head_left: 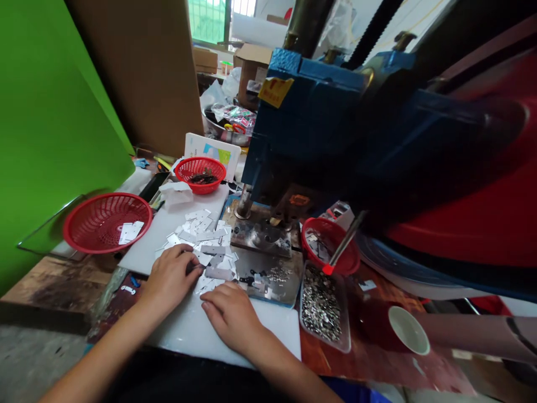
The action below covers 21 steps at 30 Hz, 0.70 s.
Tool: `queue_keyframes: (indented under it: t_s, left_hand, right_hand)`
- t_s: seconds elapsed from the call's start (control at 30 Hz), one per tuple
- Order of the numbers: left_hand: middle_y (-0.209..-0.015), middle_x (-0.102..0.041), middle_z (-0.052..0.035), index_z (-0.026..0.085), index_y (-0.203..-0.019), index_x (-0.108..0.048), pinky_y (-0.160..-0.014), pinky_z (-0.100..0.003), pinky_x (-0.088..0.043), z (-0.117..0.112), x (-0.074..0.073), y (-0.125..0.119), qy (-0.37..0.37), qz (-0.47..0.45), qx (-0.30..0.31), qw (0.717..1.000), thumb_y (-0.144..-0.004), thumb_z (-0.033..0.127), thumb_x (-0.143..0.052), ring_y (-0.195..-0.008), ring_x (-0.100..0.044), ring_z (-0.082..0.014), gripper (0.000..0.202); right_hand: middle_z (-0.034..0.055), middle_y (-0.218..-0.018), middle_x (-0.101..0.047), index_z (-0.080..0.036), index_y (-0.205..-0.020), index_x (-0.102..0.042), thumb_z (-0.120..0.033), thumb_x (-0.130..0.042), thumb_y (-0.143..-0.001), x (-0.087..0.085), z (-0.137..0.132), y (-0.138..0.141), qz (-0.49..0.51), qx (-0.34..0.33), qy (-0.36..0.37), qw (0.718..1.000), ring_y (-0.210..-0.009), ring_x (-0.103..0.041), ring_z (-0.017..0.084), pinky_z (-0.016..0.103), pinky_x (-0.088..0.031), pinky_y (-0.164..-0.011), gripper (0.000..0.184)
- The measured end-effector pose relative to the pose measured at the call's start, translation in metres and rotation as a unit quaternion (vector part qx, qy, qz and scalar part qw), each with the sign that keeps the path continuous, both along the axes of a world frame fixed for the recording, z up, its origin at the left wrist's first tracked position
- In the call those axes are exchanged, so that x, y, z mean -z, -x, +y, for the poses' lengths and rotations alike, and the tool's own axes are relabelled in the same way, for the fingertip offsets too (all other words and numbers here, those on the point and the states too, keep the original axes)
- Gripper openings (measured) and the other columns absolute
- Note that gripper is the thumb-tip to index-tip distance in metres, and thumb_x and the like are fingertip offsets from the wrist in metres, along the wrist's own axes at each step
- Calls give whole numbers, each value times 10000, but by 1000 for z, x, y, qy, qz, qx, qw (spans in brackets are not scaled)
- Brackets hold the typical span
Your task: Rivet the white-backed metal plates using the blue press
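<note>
A grey metal strip lay among other pieces on the white board, to the left of the press, its long axis running roughly sideways, one end towards the press. The other end lay just beside the fingertips of the left hand, so from that grip the strip stretched towards the press. The left thumb and forefinger were close together; whether they pinched anything could not be told. The right hand rested on the strip's near side, left of the press too, its fingers loosely bent and their undersides hidden, so its grip could not be told either. The strip looked flat, thin and dull, darker than most of the pile of pieces beyond it.
</note>
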<state>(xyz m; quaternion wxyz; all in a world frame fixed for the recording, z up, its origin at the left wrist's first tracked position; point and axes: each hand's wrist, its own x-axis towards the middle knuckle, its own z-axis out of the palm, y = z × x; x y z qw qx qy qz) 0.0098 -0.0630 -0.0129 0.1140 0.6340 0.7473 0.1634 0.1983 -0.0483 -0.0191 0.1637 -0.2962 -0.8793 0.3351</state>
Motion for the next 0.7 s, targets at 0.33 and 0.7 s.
queue_keyframes:
  t_s: [0.33,0.7]
  left_hand:
    - [-1038,-658,-34,217,-1054,-595,-809,-313,-442,2,-55,64,-50,-47,-146,987,-866,468,-452,-934,-606,-221,345]
    - [-1038,-637,-126,184,-1144,-569,-874,-458,-434,-54,0,44,65,48,-64,995,-784,613,-486,-967,-592,-313,566]
  right_hand:
    - [11,-886,-690,-247,-990,-653,-274,-491,-915,2,0,-1,11,-2,8,1000,-850,-577,160,284,-382,-794,180]
    - [1,-889,-688,-262,-999,-647,-279,-499,-912,3,0,0,1,-7,13,1000,-859,-571,156,283,-367,-788,173]
